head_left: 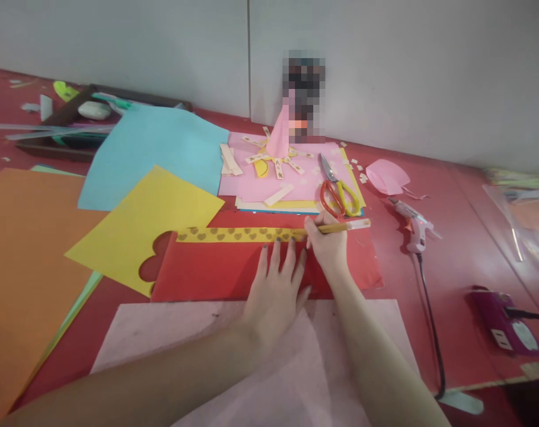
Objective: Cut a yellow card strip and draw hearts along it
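My right hand is closed round a yellow pen with a clear end pointing right. Its tip meets the right part of a yellow paper strip that carries brown hearts along its length. Spread flat, my left hand presses with its fingertips at the strip's lower edge. Beneath the strip lies a red paper sheet. Just above my right hand rest scissors with one red and one yellow handle. The pen tip itself is hidden by my fingers.
Yellow, blue and orange sheets lie on the left, before a dark tray. A pink paper cone stands at the back. Rightward are a glue gun with its cord and a purple power socket.
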`<state>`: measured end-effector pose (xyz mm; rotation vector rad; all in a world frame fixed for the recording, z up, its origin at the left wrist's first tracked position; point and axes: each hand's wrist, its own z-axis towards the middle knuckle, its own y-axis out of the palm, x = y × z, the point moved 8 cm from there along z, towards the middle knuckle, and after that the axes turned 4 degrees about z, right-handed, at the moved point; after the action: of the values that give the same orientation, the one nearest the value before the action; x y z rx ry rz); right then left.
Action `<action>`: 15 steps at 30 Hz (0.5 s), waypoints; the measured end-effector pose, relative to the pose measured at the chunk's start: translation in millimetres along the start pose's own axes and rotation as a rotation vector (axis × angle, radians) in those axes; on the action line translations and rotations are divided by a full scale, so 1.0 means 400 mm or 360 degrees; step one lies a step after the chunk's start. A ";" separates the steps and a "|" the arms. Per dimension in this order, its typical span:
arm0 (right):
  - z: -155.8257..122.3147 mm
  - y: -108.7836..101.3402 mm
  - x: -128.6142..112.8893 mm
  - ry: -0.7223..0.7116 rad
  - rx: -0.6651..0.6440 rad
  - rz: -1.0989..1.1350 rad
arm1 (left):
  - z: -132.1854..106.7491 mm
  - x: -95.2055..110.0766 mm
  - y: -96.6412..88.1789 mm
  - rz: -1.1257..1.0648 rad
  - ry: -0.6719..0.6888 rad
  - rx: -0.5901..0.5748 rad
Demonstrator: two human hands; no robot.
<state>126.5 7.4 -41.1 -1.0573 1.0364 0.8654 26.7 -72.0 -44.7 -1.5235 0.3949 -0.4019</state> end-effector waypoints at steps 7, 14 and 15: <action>-0.004 0.007 -0.002 0.0020 -0.0050 0.0023 | -0.001 0.002 0.002 0.0010 0.0008 -0.0007; -0.005 0.012 -0.010 -0.0014 -0.0070 -0.0008 | -0.001 0.003 0.003 0.0014 0.0015 0.0001; -0.004 0.012 -0.010 -0.0018 -0.0068 -0.0019 | -0.001 0.003 0.004 0.0014 0.0015 0.0000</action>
<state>120.7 6.8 -38.9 -1.0923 1.0050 0.8861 27.4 -72.9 -46.1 -1.5197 0.4088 -0.4025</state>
